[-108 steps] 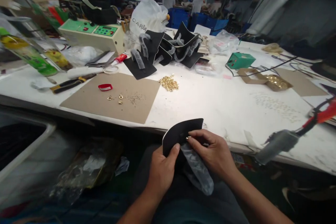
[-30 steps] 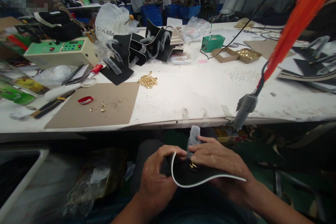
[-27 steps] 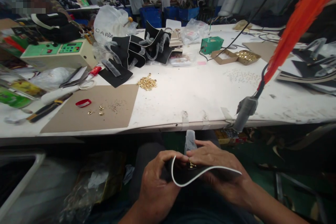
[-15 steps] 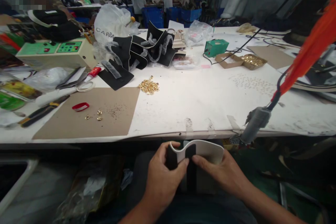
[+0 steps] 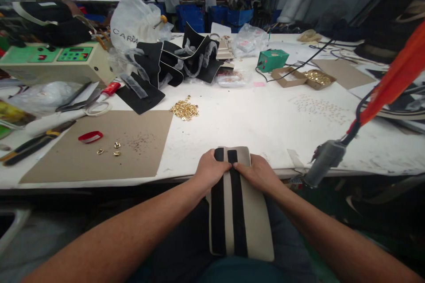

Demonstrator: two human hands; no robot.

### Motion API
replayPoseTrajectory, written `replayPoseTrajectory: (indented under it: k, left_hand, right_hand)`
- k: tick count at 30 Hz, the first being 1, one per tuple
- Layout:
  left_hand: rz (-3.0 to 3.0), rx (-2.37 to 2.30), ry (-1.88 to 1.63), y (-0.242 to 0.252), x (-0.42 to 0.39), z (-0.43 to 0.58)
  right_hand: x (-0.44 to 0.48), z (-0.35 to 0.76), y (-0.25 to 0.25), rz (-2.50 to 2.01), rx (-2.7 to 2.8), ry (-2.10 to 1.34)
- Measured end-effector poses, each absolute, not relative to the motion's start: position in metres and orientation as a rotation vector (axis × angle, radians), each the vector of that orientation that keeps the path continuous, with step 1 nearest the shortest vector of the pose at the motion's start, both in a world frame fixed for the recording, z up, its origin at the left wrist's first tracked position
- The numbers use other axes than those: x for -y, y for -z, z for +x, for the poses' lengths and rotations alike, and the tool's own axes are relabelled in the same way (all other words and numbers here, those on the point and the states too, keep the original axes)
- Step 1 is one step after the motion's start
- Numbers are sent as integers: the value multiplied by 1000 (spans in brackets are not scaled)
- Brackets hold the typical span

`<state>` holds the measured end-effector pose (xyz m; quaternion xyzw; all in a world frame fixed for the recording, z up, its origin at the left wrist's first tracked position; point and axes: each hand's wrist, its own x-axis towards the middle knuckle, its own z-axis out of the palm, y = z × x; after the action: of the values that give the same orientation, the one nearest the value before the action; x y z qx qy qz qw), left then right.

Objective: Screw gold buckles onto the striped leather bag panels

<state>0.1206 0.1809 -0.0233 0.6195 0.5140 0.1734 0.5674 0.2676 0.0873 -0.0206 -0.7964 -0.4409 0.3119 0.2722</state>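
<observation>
A beige panel (image 5: 259,221) with two lengthwise black stripes (image 5: 239,216) is clamped near its far end in the grip of both hands, its left edge held by the left hand (image 5: 210,169) and its right edge by the right hand (image 5: 261,173); the thumbs are pressed on the upper face, their tips nearly brought together on the middle stripe, while most of the fingers are hidden beneath; the panel is held above the lap, its far end seen over the front edge of the white table (image 5: 229,124), though whether the table is touched cannot be told; to the left, a brown board (image 5: 79,166) is laid on the table, with a red band (image 5: 90,137) and three small gold fittings (image 5: 117,145) set on it; just beside its far right corner, gold pieces (image 5: 185,109) are heaped; farther back, black panels (image 5: 149,64) with plastic-wrapped strips are piled near a white bag (image 5: 133,22); on the right, a green box (image 5: 272,60) is placed beside open cardboard boxes (image 5: 288,80); nearer, a grey fitting (image 5: 327,163) is seen at the table's front edge.
</observation>
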Motion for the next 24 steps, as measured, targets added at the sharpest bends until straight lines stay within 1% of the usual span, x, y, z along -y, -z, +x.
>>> replayPoseTrajectory:
  k: [8,10,12,14,16,19,24]
  left_hand:
    - [1692,-1216,-372,17,-184,119]
    - [1859,-1216,-458,15,-184,110]
    - [2118,-1185,-618,15,-184,101]
    - [2384,-1040,-759,18,-184,94]
    - [2547,-827,-782,25,-184,92]
    - [2584,-647,-726,42,-186,98]
    - [2519,-678,-767,56,-194,105]
  right_hand:
    - [-94,271,22,-2183,1203,-870]
    - [-95,271,21,-2173,1199,-885]
    - [-95,272,19,-2165,1190,-894]
    - [-96,272,18,-2154,1187,-894]
    - [-97,272,17,-2136,1196,-893]
    - [-99,272,16,-2132,1191,-880]
    - [-95,274,8,-2124,1198,-786]
